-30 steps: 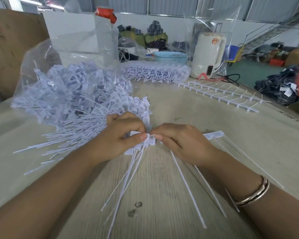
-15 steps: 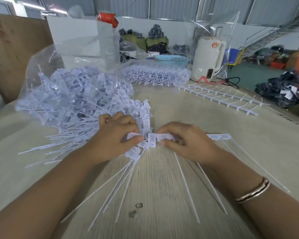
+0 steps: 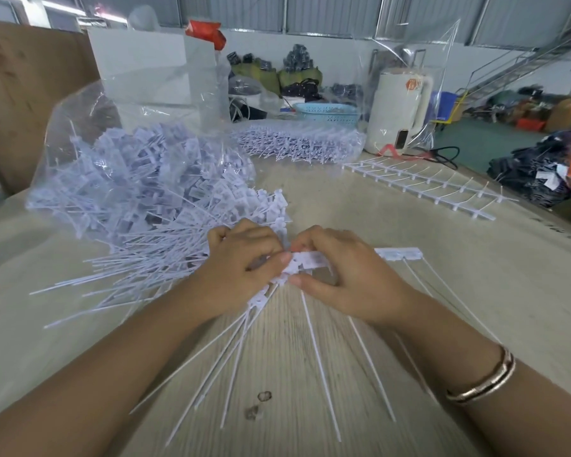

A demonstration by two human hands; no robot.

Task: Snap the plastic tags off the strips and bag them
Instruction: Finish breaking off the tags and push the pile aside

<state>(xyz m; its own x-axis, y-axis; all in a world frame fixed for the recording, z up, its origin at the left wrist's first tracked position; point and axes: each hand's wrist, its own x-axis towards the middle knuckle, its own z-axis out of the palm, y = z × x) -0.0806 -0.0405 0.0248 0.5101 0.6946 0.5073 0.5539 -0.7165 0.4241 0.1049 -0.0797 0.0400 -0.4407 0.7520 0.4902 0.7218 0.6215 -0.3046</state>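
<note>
A: So, the big clear plastic bag [image 3: 139, 179] of loose white tags lies just left of the hands?

B: Yes. Beside its mouth, the white plastic strip [image 3: 314, 260] of long-tailed tags sits gripped between them: left hand [image 3: 241, 268] pinching snapped tags, right hand [image 3: 340, 275] clamping the strip.

A: Risk?

B: Twisting unevenly could tear a tag, or scatter the left hand's bundle.

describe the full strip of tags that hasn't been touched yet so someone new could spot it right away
Start at the tall white appliance at the table's far right. Just in front of it, the untouched strip lies flat on the bare table, alone. Unlike the bagged heaps, it is one ladder-like rail with thin tails still attached.
</note>
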